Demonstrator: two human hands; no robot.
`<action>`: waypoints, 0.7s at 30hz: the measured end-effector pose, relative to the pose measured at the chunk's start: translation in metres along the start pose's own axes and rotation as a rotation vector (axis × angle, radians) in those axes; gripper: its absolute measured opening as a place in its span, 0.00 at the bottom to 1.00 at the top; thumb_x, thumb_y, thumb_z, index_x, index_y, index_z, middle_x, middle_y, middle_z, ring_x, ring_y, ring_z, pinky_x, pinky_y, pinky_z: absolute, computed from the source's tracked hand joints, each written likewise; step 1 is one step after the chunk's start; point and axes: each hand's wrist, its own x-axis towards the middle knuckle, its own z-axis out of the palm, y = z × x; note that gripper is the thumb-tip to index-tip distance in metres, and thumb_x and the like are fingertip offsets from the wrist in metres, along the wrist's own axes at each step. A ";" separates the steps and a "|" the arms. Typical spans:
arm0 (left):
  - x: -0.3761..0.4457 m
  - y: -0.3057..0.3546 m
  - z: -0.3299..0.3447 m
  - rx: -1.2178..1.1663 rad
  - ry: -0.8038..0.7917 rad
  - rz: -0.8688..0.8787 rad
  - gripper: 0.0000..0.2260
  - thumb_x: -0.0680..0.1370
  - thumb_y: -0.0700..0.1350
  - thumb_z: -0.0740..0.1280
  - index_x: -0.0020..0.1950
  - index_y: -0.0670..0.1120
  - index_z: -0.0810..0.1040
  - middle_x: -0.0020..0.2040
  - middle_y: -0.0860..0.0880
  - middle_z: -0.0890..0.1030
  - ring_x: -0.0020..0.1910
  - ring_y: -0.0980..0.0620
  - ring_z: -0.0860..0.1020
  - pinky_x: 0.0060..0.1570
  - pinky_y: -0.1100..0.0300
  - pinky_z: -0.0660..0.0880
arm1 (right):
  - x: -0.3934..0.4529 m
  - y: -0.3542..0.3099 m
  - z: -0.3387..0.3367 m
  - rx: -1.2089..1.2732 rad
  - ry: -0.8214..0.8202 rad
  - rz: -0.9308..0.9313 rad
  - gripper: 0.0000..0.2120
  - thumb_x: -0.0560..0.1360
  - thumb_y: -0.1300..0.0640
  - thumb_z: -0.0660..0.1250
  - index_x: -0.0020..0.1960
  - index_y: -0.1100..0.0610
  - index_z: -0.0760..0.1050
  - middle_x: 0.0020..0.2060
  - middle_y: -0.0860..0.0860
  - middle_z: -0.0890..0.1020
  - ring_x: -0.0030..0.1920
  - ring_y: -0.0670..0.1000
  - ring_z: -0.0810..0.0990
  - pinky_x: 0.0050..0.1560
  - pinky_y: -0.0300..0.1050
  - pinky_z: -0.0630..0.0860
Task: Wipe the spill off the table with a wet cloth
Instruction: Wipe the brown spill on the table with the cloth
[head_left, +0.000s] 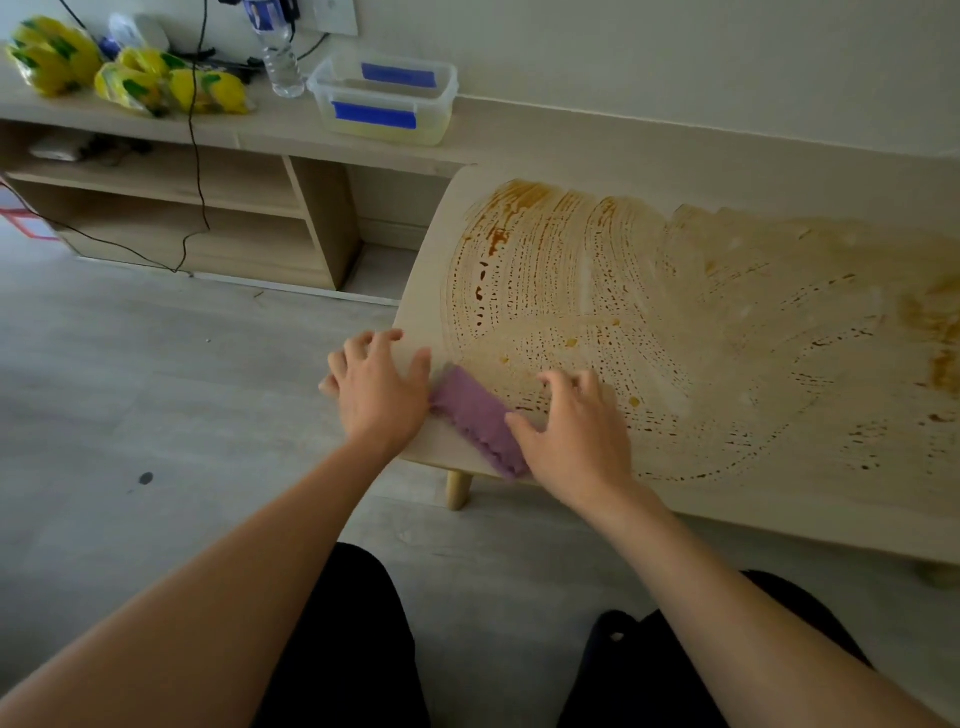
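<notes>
A brown spill (649, 312) is smeared in streaky arcs over most of the light wooden table (779, 493). A folded purple cloth (475, 415) lies at the table's near left corner, between my two hands. My right hand (576, 431) covers the cloth's right end, its thumb lying across the cloth and its fingers arched with their tips on the tabletop. My left hand (376, 384) rests spread at the table's left edge, and its thumb touches the cloth's upper left end.
A clear plastic box (384, 98) with blue tape, a water bottle (280, 57) and yellow packets (135, 78) sit on a low shelf unit (182, 208) by the wall. Black cables hang over the shelf. Grey floor (156, 389) lies left of the table.
</notes>
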 end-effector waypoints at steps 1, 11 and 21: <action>0.001 -0.006 0.002 -0.038 0.030 -0.085 0.23 0.83 0.62 0.58 0.76 0.54 0.69 0.77 0.48 0.67 0.76 0.45 0.59 0.73 0.44 0.55 | -0.001 -0.002 0.004 0.067 0.041 -0.073 0.25 0.81 0.44 0.66 0.76 0.50 0.68 0.69 0.48 0.70 0.68 0.50 0.70 0.64 0.45 0.73; -0.005 -0.030 0.033 -0.556 0.002 -0.461 0.28 0.87 0.55 0.47 0.62 0.40 0.81 0.59 0.38 0.83 0.60 0.38 0.79 0.64 0.47 0.75 | 0.000 -0.031 0.057 -0.127 -0.211 -0.505 0.32 0.86 0.38 0.41 0.85 0.53 0.42 0.84 0.47 0.41 0.81 0.44 0.35 0.82 0.49 0.40; 0.000 -0.040 0.043 -0.523 0.041 -0.400 0.28 0.87 0.56 0.46 0.53 0.41 0.81 0.53 0.41 0.83 0.58 0.37 0.79 0.62 0.38 0.75 | 0.022 -0.033 0.058 -0.148 -0.203 -0.199 0.33 0.83 0.38 0.30 0.82 0.54 0.34 0.82 0.50 0.33 0.80 0.48 0.29 0.81 0.50 0.33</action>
